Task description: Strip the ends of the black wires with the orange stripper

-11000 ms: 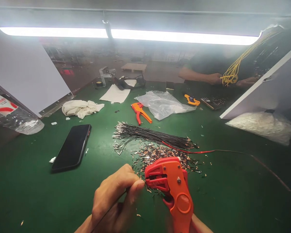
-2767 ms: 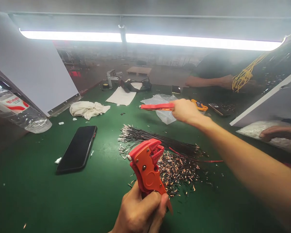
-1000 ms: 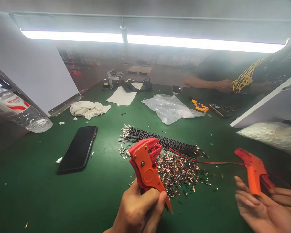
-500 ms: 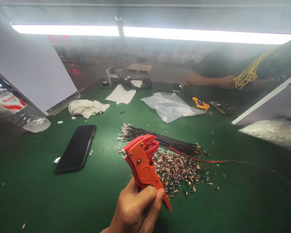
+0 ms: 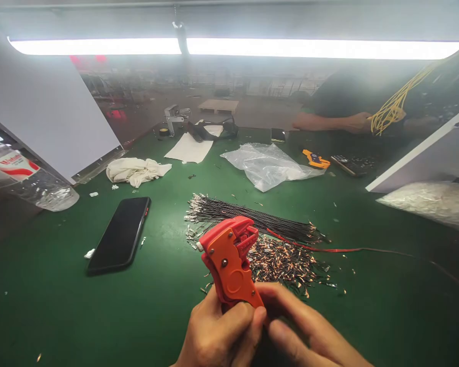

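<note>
My left hand (image 5: 218, 334) is closed round the handle of a red-orange wire stripper (image 5: 235, 275), its jaws pointing up and to the right. From the lower right, my right hand (image 5: 302, 326) reaches in at the lower end of the same handle. Its fingers curl round that end, with the fingertips partly hidden behind the tool. Behind the stripper lies a bundle of black wires (image 5: 252, 216) with metal terminals at the left ends and bare copper at the right. A heap of short copper-ended wire scraps (image 5: 286, 265) sits just beyond my right hand.
A black phone (image 5: 120, 234) lies at left, near a plastic bottle (image 5: 19, 173) and a white cloth (image 5: 135, 171). Farther back are a clear plastic bag (image 5: 270, 165) and a yellow tool (image 5: 315, 159). Across the table, a person's hand (image 5: 359, 122) holds yellow wires (image 5: 390, 109). A red strip (image 5: 329, 250) trails right.
My right hand has come into view from the lower right and reached the stripper's handle. The stripper, in my left hand, has shifted slightly right and down.
</note>
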Tool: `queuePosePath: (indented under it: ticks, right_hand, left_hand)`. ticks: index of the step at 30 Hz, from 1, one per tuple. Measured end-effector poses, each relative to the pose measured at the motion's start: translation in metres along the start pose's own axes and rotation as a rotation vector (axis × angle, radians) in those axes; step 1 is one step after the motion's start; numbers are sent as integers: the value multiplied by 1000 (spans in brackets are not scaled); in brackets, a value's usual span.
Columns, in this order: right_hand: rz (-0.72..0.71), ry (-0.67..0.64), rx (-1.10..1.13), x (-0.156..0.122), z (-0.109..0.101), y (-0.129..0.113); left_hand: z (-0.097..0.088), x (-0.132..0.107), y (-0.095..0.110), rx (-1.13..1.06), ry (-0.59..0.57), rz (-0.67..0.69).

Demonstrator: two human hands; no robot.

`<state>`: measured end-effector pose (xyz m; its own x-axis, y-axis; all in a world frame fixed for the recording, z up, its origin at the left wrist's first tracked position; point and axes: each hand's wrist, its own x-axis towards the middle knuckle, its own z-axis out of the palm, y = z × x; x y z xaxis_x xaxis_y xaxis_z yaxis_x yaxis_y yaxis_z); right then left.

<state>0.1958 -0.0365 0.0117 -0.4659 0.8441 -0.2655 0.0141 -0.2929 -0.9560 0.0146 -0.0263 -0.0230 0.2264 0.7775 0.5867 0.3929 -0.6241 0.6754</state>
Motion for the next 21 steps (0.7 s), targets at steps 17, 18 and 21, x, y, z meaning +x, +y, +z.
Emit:
queuePosePath:
  ticks: [17, 18, 21]
  right_hand:
    - [43, -269, 555, 9, 11, 30]
    - [65, -264, 534, 7, 11, 28]
    - [178, -276, 579, 2, 14, 20]
  left_hand:
    - [-5, 3, 7, -475, -158, -304]
    - [-6, 4, 8, -473, -161, -308]
    - [-8, 6, 15, -504, -179, -339]
